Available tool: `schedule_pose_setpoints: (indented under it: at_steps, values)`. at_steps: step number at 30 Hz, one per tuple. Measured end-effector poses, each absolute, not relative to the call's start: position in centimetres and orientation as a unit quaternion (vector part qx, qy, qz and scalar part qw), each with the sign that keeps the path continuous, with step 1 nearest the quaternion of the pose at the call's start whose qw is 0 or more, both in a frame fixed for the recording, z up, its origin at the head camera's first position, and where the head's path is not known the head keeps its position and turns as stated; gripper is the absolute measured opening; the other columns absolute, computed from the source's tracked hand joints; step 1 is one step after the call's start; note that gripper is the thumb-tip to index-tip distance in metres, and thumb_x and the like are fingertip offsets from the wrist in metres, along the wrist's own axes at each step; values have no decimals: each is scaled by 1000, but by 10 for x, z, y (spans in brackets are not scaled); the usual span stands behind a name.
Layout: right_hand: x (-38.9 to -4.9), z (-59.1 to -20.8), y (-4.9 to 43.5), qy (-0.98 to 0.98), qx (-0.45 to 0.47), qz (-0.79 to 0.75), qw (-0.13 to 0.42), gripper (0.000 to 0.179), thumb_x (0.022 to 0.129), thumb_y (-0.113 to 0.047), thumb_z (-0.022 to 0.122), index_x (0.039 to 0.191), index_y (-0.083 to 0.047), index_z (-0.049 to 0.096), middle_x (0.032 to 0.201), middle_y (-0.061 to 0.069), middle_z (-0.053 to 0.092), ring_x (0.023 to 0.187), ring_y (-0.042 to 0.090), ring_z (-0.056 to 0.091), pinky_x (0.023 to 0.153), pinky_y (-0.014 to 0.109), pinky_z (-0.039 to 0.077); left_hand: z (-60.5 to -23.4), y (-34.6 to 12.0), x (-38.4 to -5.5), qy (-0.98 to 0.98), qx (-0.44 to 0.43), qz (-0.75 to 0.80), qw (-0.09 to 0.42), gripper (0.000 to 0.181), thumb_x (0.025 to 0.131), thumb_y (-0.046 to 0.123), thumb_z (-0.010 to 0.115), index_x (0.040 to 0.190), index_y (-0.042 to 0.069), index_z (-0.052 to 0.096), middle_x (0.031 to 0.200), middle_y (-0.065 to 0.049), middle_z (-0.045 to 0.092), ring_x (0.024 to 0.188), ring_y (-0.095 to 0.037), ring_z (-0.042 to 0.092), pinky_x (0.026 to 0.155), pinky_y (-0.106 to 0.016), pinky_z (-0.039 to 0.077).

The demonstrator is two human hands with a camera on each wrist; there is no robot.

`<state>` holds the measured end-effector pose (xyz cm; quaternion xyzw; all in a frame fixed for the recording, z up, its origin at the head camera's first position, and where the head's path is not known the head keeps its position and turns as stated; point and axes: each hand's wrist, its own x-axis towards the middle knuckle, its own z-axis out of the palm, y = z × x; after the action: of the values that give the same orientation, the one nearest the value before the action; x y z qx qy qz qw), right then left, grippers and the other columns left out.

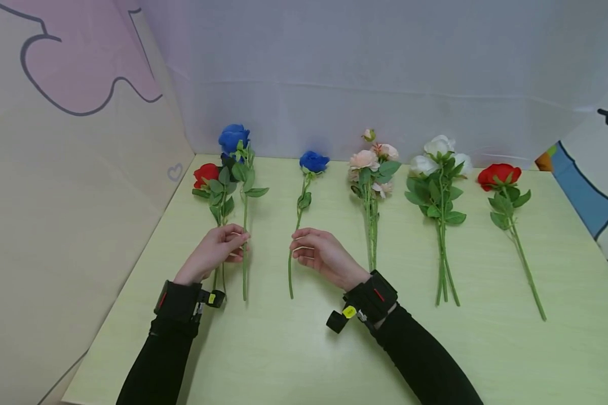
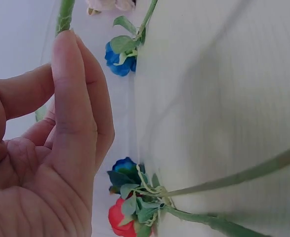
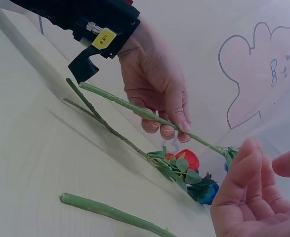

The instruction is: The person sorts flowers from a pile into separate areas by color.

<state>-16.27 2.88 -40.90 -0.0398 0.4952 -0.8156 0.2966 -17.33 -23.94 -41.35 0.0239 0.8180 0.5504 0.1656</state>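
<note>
My left hand (image 1: 218, 247) pinches the green stem (image 2: 65, 17) of a blue rose (image 1: 233, 138) between thumb and fingertips. That stem is raised off the table, as the right wrist view shows. Beneath it lie a red rose (image 1: 206, 175) and a dark blue rose (image 2: 125, 169), side by side. My right hand (image 1: 329, 259) hovers beside the stem of another blue rose (image 1: 314, 162), which lies on the table. Its fingers are loosely bent, with a gap between thumb and fingertips (image 3: 251, 148) and nothing held there.
Rightward on the pale table (image 1: 294, 360) lie pink flowers (image 1: 365, 160), a bunch of white roses (image 1: 439, 145) and a single red rose (image 1: 499, 175). Pale cloth (image 1: 385, 67) hangs behind the table's back edge. A patterned wall covering (image 1: 81, 169) borders the left side.
</note>
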Motion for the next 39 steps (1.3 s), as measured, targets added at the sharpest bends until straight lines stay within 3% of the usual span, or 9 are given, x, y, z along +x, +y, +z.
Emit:
schedule_pose_setpoints:
  at_steps: [8,15,21,33,39]
  values:
    - [-166,-408,40,531,-31,-801,274,21,97,-10,48,114,3,49,93,7,57,80,15,59,76,25,49,-406,-225,-175,845,51,511,148,34,97,23,55,115,-5,56,88,-20,60,70,-22,61,71,-40,56]
    - [-171,-405,63,613,-56,-759,214,22,98,-12,48,114,2,51,97,11,57,85,22,58,79,28,50,-403,-207,-181,859,71,489,132,27,97,19,55,108,-5,59,89,-23,63,65,-23,62,69,-45,56]
    - [-173,-402,77,667,-70,-722,170,24,98,-13,48,115,3,52,99,14,58,89,28,59,84,39,50,-404,-190,-187,879,73,455,121,22,96,19,56,103,-2,61,84,-15,63,63,-20,61,64,-40,56]
    - [-172,-405,85,683,-67,-707,168,27,98,-12,46,118,7,50,99,15,58,89,29,58,87,45,48,-414,-153,-197,890,101,426,124,15,93,18,62,96,4,61,76,-8,59,58,-17,60,56,-29,53]
    - [-173,-408,87,689,-65,-702,169,28,98,-12,46,118,7,50,99,14,58,88,28,59,88,46,47,-414,-132,-200,905,125,388,124,13,92,20,62,88,7,63,67,-5,60,53,-17,60,53,-29,46]
